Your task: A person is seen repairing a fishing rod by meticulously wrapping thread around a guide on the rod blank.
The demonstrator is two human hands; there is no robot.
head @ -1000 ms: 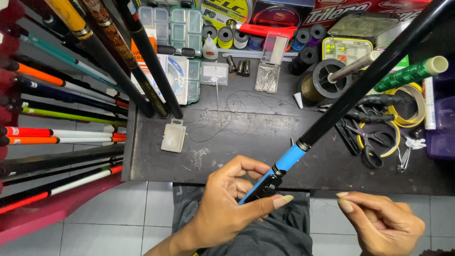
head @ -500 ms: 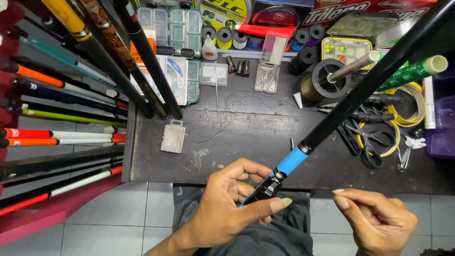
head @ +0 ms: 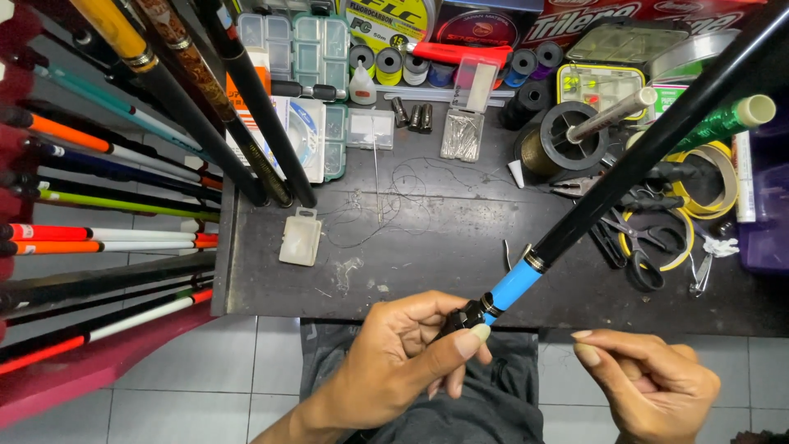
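Note:
A long black fishing rod (head: 649, 148) with a bright blue band (head: 516, 284) near its butt runs from the lower centre up to the top right. My left hand (head: 403, 362) grips the black butt end of the rod, thumb and fingers wrapped around it. My right hand (head: 649, 382) hovers to the right of the butt, just below the table edge, fingers pinched together; whether anything thin is held in them cannot be told.
A dark worktable (head: 427, 238) carries a small white plastic box (head: 300, 237), clear tackle boxes (head: 296, 49), line spools (head: 559, 136), scissors and pliers (head: 633, 238). Many rods (head: 107, 205) lean in from the left. Grey tiled floor (head: 164, 403) lies below.
The rod has slid down and toward me through my left hand, so the blue band sits closer to my fingers. My right hand stays pinched in about the same place.

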